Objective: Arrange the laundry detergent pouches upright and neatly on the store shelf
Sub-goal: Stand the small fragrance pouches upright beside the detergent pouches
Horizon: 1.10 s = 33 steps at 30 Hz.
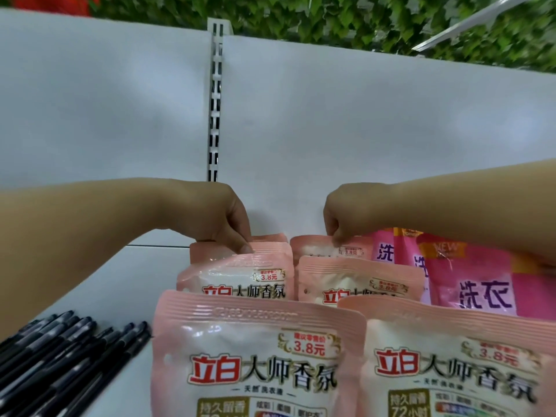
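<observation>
Several pale pink detergent pouches stand upright in two columns on the white shelf [99,284]. The front left pouch [243,356] and front right pouch [451,365] fill the foreground. My left hand [225,221] pinches the top edge of a rear pouch in the left column [210,251]. At the same depth, my right hand [346,215] pinches the top edge of the rear pouch in the right column [313,248]. Both hands have curled fingers.
Brighter pink pouches [475,275] lean at the right under my right forearm. Several black pens [66,359] lie on the shelf at lower left. The white back panel has a slotted upright [215,100]. Green foliage shows above the panel.
</observation>
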Motion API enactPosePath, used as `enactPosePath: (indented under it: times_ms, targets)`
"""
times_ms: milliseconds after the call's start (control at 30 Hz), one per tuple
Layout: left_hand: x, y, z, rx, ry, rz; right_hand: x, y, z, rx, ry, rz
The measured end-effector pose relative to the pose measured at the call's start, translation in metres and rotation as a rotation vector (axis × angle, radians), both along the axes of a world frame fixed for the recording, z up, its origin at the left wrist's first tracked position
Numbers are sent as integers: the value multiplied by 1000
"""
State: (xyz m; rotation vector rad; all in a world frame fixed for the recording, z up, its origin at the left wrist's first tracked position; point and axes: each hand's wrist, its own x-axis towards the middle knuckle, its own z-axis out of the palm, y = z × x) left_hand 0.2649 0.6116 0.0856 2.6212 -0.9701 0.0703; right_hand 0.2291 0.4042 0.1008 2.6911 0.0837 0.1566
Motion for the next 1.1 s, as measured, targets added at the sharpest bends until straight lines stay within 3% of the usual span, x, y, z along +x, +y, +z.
enactPosePath:
  times_ms: [267, 433, 533, 600, 700, 800, 900, 1100]
  targets:
    - [4, -4, -5, -11, -47, 8, -10, 7, 20, 108, 5, -31]
    - [1, -6, -5, -5, -37, 52, -42, 21, 38, 379, 205, -33]
    - [-4, -3, -2, -18, -84, 73, -61, 26, 37, 373, 320, -54]
    - [-11, 1, 3, -134, -167, 95, -70, 29, 31, 328, 372, -56]
    - [-28, 9, 9, -238, -129, 72, -81, 28, 25, 300, 342, -16]
    - [-46, 15, 5, -14, 12, 84, -93, 26, 21, 279, 272, 3]
    - [-55, 14, -6, 105, 7, 125, -102, 27, 15, 205, 171, 9]
    - [-65, 18, -4, -35, 14, 100, -116, 30, 15, 214, 44, 7]
